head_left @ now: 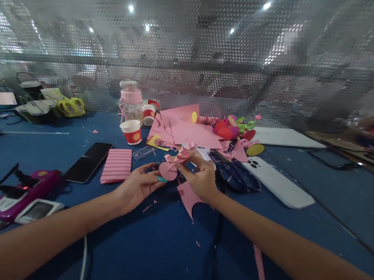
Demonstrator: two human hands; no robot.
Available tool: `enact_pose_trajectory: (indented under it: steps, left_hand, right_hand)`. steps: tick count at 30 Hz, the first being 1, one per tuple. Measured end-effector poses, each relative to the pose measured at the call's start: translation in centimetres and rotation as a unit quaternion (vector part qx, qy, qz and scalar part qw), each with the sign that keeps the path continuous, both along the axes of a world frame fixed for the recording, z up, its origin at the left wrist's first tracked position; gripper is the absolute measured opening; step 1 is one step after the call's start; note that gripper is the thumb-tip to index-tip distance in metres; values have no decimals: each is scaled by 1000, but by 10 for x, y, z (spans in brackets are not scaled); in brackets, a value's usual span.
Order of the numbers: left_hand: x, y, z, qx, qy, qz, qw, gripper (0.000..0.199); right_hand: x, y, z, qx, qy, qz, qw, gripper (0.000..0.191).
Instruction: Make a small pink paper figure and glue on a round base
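Observation:
Between my hands, above the blue table (pixel 157 246), is a pink paper disc (pixel 168 171). My left hand (pixel 141 183) pinches its left edge between thumb and fingers. A curled pink paper piece (pixel 184 154) sits at the disc's upper right, and my right hand (pixel 201 173) is closed on it. Whether the curl is joined to the disc is hidden by the fingers. Below my right hand lies a cut pink scrap (pixel 189 198) with a curved edge.
Pink sheets (pixel 187 125) and coloured paper shapes (pixel 234 127) lie behind. Paper cups (pixel 132 133), a bottle (pixel 131 98), a black phone (pixel 89 162) and striped pink paper (pixel 117 165) are at left. A white phone (pixel 281 183) lies right, a purple device (pixel 26 193) far left.

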State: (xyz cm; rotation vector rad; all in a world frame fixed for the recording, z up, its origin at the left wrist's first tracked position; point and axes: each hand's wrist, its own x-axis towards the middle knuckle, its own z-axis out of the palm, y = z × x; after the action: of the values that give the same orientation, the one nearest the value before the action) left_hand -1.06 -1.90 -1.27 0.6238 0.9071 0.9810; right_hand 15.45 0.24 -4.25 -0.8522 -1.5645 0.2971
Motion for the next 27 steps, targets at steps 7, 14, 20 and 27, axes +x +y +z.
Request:
enact_pose_trajectory:
  steps: [7,14,20,27]
  left_hand:
    - [2,-1,5,-26,-4,18,999,43]
    - [-1,1,5,-36,-32,-15,999,48]
    - [-1,2,5,-48,-39,-28,998,42]
    - [1,1,4,-40,-14,-33,999,28]
  right_hand:
    - [1,1,-2,7,-4,4,1000,8]
    - [1,0,-2,4,1,-2,1000,5]
    - [1,1,-3,-5,7,-2,1000,4]
    - [0,-1,3,-4,-16,-2,1000,5]
